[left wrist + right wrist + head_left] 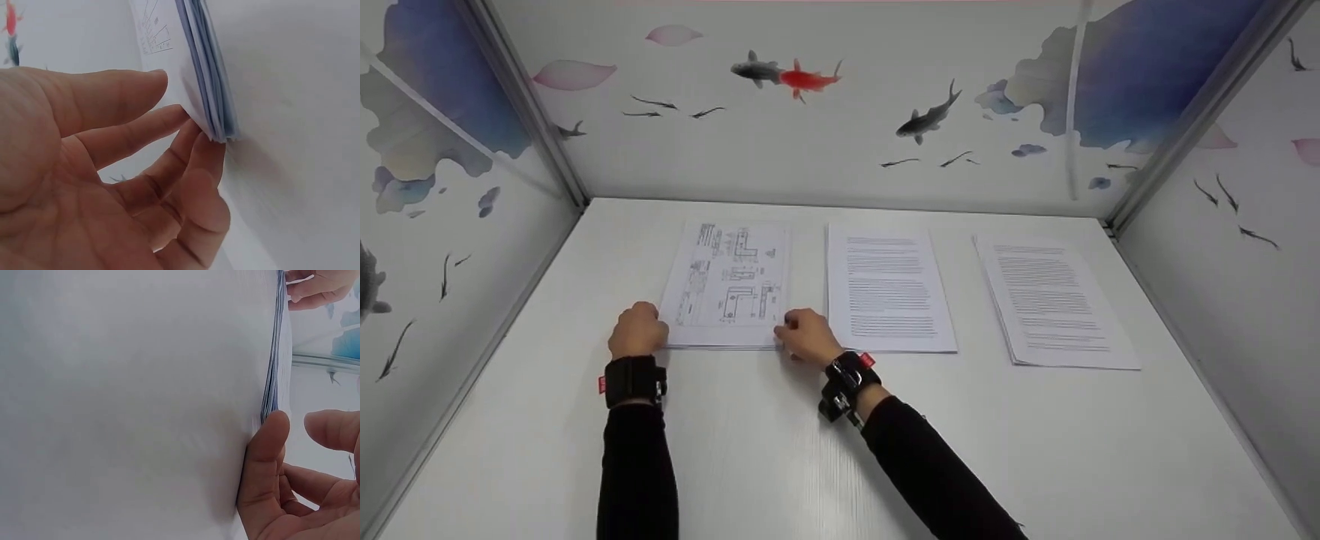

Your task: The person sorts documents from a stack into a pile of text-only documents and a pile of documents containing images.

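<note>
A stack of paper sheets (712,300) printed with technical drawings lies at the left of the table. At its near left corner is my left hand (637,330). In the left wrist view the loosely bent fingers (185,152) touch the edge of the paper stack (209,84), and the thumb stands off it. Across the stack, my right hand (808,335) rests by the near right corner. The right wrist view has a fingertip (274,430) against the end of the layered sheets (274,377), with the thumb apart.
On the white table (765,450) lie two more paper stacks with lines of text, one in the middle (892,300) and one at the right (1057,307), its sheets slightly uneven. White panels (840,150) painted with fish enclose the table at the back and both sides.
</note>
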Available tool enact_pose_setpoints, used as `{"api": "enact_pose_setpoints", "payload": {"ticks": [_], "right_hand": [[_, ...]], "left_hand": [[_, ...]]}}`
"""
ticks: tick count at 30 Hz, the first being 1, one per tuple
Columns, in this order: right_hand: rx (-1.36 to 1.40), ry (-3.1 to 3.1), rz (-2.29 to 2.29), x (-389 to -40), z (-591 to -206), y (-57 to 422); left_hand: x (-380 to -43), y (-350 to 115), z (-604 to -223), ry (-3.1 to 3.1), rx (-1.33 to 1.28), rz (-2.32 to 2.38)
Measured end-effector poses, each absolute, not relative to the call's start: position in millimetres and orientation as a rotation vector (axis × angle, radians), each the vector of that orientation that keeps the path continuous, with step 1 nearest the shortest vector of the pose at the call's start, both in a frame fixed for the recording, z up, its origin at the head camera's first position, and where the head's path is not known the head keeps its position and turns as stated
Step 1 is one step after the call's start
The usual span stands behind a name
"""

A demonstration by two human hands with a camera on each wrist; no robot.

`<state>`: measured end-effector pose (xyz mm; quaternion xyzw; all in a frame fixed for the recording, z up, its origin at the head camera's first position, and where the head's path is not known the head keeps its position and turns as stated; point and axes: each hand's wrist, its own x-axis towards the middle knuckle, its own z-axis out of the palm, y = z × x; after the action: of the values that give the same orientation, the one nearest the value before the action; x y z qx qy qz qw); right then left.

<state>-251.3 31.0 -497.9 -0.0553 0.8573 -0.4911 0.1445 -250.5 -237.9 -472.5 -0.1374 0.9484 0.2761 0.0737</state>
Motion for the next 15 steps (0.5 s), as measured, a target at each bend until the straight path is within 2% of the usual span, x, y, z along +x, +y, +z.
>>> {"api": "enact_pose_setpoints", "payload": {"ticks": [15], "right_hand": [[-0.168, 2.363, -1.516, -255, -491, 53]], "left_hand": [[-251, -230, -471, 2.984, -0.529, 0.893]]}}
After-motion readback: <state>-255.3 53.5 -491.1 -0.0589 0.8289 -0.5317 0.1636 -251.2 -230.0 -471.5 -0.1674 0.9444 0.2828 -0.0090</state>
